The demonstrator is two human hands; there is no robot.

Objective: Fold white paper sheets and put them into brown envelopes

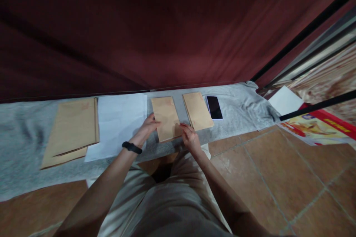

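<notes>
Between my two hands is a small brown paper envelope [167, 113], its faint reddish print near the far edge. My left hand [149, 125], with a black band on the wrist, is closed on the envelope's left edge, thumb on top. On the opposite side my right hand [189, 135] pinches the lower right edge. A small stack of similar brown envelopes [198, 111] lies just right of it. Left of my left hand are white paper sheets [121, 122], and beyond them larger brown envelopes [76, 122] overlap one another.
A dark-screened phone [214, 107] lies right of the small stack. Everything rests on a grey cloth [239, 103] along a narrow surface. A dark red curtain [167, 44] hangs behind. At right are black bars [319, 105] and a colourful printed box or bag [319, 126] above the tiled floor.
</notes>
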